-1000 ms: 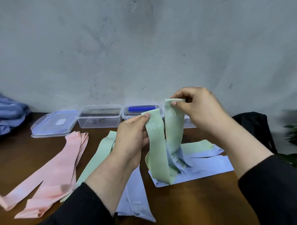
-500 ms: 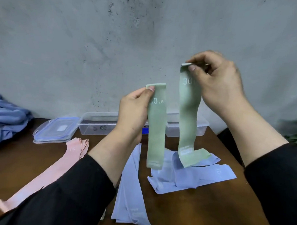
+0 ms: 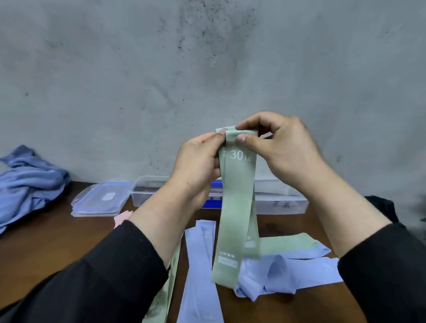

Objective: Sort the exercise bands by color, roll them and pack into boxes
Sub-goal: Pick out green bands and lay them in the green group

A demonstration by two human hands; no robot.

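Observation:
Two green bands (image 3: 235, 211) marked "30 LB" hang stacked in front of me above the table. My left hand (image 3: 197, 163) pinches their top left corner and my right hand (image 3: 278, 142) pinches the top right edge. Below them lie several light blue bands (image 3: 287, 272) and one long blue band (image 3: 199, 278). Another green band (image 3: 163, 303) lies under my left sleeve, and a further green one (image 3: 286, 242) rests on the blue pile. A corner of a pink band (image 3: 121, 217) shows beside my left forearm. Clear plastic boxes (image 3: 281, 203) stand at the back of the table.
A clear lid with blue clips (image 3: 100, 198) lies left of the boxes. A blue cloth (image 3: 20, 184) is heaped at the table's left end. A black bag (image 3: 383, 208) and a plant edge sit at the right. The grey wall rises behind the brown table (image 3: 33, 239).
My hands came together, bringing the two separately held green bands into one stack. The hands dropped lower in view, and the camera tilted up.

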